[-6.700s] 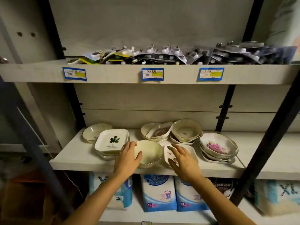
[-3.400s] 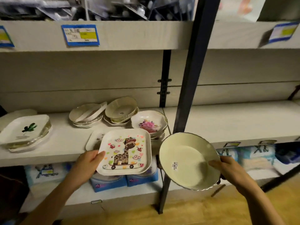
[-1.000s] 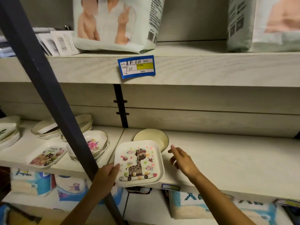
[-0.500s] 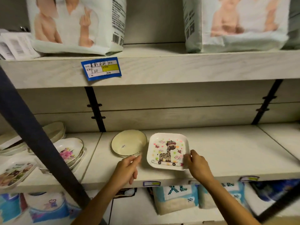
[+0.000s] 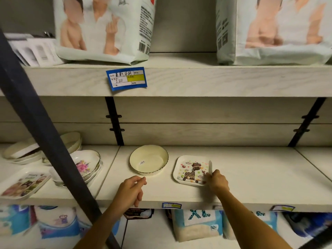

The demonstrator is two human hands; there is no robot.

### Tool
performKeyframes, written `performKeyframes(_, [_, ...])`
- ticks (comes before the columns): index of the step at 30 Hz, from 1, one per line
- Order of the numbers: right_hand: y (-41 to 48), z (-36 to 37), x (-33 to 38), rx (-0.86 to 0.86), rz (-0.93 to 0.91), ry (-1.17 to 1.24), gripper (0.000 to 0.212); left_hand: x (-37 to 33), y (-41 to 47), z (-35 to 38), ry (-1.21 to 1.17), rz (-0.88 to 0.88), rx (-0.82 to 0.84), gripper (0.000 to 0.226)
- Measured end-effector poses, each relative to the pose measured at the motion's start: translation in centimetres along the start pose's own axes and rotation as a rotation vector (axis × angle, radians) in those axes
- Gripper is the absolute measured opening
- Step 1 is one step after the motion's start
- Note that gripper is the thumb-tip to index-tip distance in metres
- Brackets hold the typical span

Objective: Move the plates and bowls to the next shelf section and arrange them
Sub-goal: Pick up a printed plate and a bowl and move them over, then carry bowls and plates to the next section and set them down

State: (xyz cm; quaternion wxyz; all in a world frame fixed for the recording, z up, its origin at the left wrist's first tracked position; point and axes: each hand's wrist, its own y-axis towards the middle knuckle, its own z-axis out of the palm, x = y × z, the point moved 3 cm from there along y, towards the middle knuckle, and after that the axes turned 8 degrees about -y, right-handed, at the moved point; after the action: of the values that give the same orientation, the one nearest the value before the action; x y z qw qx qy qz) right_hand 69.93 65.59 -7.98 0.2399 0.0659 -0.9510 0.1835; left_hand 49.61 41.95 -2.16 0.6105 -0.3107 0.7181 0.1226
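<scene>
- Plate (image 5: 193,170) on the shelf (image 5: 255,178), just left of the right hand (image 5: 217,180); flat or nearly so, right edge seemingly a touch raised.
- Right hand's fingertips (image 5: 209,175) pinching the plate's near right corner; thumb hidden, so depth of grip impossible to tell.
- Left hand (image 5: 132,190) loosely curled, holding nothing, just nearer than the bowl (image 5: 148,159) and apart from it.
- To finish well: ease the raised edge down, square the plate to the shelf front, keep a gap to the bowl on its left, and let go only once settled flat.
- Better to slide than to lift; risk of tipping or clacking down with a thin plate pinched at one corner.
- Bowl, just ahead of the left hand: upright, nothing inside but a small white sticker.
- Well left of the left hand, past the dark post (image 5: 45,132): flower dishes (image 5: 84,165) nested in a stack, a picture plate (image 5: 23,184) nearer the shelf front, pale bowls (image 5: 21,153) stacked behind, partly hidden.
- Judging by those, most of the moving not yet done.
- High above both hands: diaper packs (image 5: 106,27) on the upper shelf, blue price tag (image 5: 126,78) on its edge.
</scene>
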Motion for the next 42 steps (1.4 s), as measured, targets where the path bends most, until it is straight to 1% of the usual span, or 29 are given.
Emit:
performKeyframes(4, [0.0, 0.0, -0.6, 0.052, 0.013, -0.030, 0.038, -0.4, -0.5, -0.5, 0.001, 0.014, 0.014, 0.019])
performKeyframes(6, [-0.4, -0.8, -0.8, 0.057, 0.024, -0.034, 0.040, -0.7, -0.8, -0.6, -0.011, 0.018, 0.030, 0.018])
performKeyframes(8, [-1.3, -2.2, -0.6, 0.029, -0.003, -0.041, 0.044, -1.1, -1.0, -0.8, -0.056, 0.016, 0.048, 0.016])
performKeyframes(9, [-1.9, -3.0, -0.3, -0.002, -0.047, -0.028, 0.045, -1.4, -1.0, -1.0, -0.082, 0.015, 0.060, 0.016])
performKeyframes(11, [-4.1, -4.6, 0.9, -0.058, -0.202, 0.082, 0.043, -1.9, -1.3, -1.4, -0.116, 0.020, 0.097, 0.015])
performKeyframes(13, [-7.8, -5.9, 2.3, -0.086, -0.411, 0.209, 0.033, -2.4, -1.9, -2.0, -0.137, 0.036, 0.127, 0.016])
performKeyframes(15, [-11.9, -6.7, 3.7, -0.069, -0.586, 0.279, 0.020, -2.8, -2.6, -2.9, -0.149, 0.057, 0.142, 0.017])
performKeyframes(18, [-16.7, -6.8, 5.5, -0.030, -0.729, 0.318, 0.020, -3.0, -3.8, -4.3, -0.168, 0.075, 0.170, 0.019])
performKeyframes(19, [-17.7, -6.6, 6.0, -0.026, -0.756, 0.318, 0.020, -2.9, -4.3, -4.8, -0.157, 0.092, 0.159, 0.019])
performKeyframes(21, [-19.3, -6.1, 7.3, -0.001, -0.806, 0.323, 0.019, -2.5, -5.1, -6.1, -0.107, 0.139, 0.082, 0.022])
performKeyframes(24, [-21.1, -4.7, 9.3, 0.028, -0.828, 0.357, 0.017, -1.7, -6.1, -8.7, -0.182, 0.120, 0.022, 0.021])
performKeyframes(26, [-22.1, -3.5, 10.6, 0.035, -0.819, 0.375, 0.015, -1.1, -6.7, -10.9, -0.191, 0.119, -0.013, 0.020])
performKeyframes(31, [-25.1, 0.5, 14.6, 0.048, -0.832, 0.363, 0.016, 0.6, -7.5, -17.3, -0.213, 0.130, 0.002, 0.019])
performKeyframes(34, [-27.2, 4.0, 18.0, 0.059, -0.816, 0.379, 0.016, 2.1, -7.5, -22.4, -0.199, 0.121, -0.019, 0.020])
performKeyframes(37, [-29.4, 8.2, 22.0, 0.067, -0.795, 0.406, 0.024, 4.1, -7.1, -27.6, -0.163, 0.084, -0.021, 0.019])
performKeyframes(42, [-31.5, 14.1, 27.9, 0.099, -0.738, 0.402, 0.011, 7.1, -6.0, -35.0, -0.109, 0.031, -0.025, 0.021])
